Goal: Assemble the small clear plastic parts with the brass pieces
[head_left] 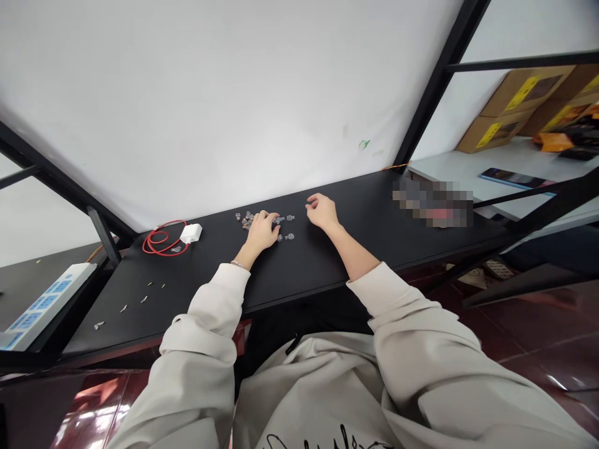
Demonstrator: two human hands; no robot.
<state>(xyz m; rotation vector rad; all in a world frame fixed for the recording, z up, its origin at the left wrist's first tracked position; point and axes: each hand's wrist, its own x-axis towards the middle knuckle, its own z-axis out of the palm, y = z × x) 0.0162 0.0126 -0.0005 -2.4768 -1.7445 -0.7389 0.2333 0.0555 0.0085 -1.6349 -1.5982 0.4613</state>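
Observation:
My left hand (263,231) rests palm-down on the black tabletop, fingers bent and apart over a group of small clear pieces (247,219). Some of these lie past its fingertips, and what is under the palm is hidden. To its right are two separate clear pieces, a far one (291,217) and a near one (290,237), flat and rounded with a narrower end; their exact kind is too small to tell. My right hand (322,211) hovers right of them, fingers curved with a gap between thumb and forefinger. Nothing shows in it.
A white charger (191,234) with a coiled red cable (156,240) lies left on the black table (206,280). Small white bits (144,299) are scattered near the left front. A pixelated patch covers something at right. Black frame posts (433,87) flank the table; a white wall stands behind.

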